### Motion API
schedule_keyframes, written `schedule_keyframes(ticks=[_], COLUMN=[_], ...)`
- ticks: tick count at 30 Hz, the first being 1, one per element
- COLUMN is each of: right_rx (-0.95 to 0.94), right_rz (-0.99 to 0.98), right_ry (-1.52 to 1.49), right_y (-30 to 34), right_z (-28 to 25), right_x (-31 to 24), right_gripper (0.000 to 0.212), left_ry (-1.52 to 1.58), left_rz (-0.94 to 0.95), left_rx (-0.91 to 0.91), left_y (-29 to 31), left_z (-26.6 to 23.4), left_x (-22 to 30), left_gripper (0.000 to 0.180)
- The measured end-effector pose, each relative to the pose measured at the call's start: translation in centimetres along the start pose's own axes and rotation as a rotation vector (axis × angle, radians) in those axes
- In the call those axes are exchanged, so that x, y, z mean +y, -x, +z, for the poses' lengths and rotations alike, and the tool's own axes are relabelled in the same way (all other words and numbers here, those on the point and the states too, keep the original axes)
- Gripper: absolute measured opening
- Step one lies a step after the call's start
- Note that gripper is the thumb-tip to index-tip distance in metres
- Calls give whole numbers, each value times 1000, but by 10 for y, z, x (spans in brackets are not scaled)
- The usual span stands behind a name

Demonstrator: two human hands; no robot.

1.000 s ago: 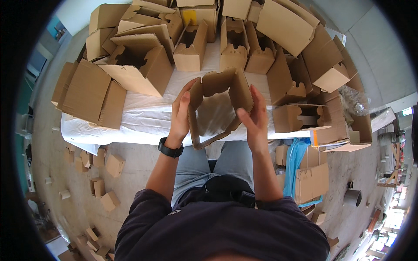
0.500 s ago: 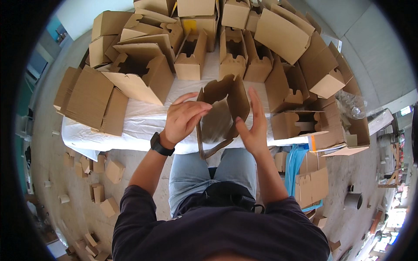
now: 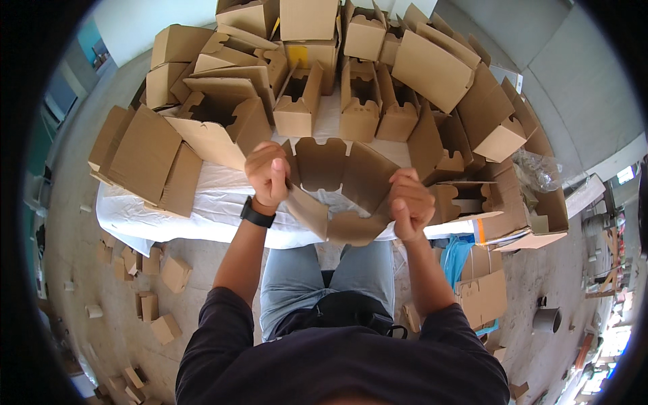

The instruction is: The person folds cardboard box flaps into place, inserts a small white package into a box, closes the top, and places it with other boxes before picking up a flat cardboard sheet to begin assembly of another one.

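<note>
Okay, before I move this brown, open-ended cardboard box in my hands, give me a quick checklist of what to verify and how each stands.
1. Left hand gripping the left side of the brown, open-ended cardboard box: ok.
2. Right hand gripping its right side: ok.
3. Bottom closed: not ok; the wrinkled white cloth shows through it.
4. Black wristband apart from the cardboard: ok.
5. Right hand not touching the small brown cardboard box with notched flaps beside it: cannot tell; they overlap in this view.
</note>
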State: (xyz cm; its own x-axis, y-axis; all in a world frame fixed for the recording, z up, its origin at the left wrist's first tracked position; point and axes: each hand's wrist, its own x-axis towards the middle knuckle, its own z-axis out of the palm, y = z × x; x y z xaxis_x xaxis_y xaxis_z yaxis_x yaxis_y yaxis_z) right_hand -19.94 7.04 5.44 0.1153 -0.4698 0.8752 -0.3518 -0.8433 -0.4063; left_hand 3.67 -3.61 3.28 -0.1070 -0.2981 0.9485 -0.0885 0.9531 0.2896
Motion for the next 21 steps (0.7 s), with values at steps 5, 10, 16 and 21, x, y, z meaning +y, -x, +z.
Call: schedule_keyframes(ticks=[5,10,16,21], right_rx=[0,-7,38,349], right_rz=[-46,95,179,478], right_ry=[108,94,142,36], right_y=[-14,-7,7,31], right_z=[-19,-11,-9,-3], right_x=[-3,8,2,10], right_gripper=[29,26,16,35], left_ry=[-106,-96,-95,0], left_rz=[159,96,82,-34], left_rx=[-47,-222,-198,-209], left_y=[-23,-21,-15,3], left_z=[-4,11,12,9], left_x=[-6,-18,-3,6], left_gripper=[28,25,25,27])
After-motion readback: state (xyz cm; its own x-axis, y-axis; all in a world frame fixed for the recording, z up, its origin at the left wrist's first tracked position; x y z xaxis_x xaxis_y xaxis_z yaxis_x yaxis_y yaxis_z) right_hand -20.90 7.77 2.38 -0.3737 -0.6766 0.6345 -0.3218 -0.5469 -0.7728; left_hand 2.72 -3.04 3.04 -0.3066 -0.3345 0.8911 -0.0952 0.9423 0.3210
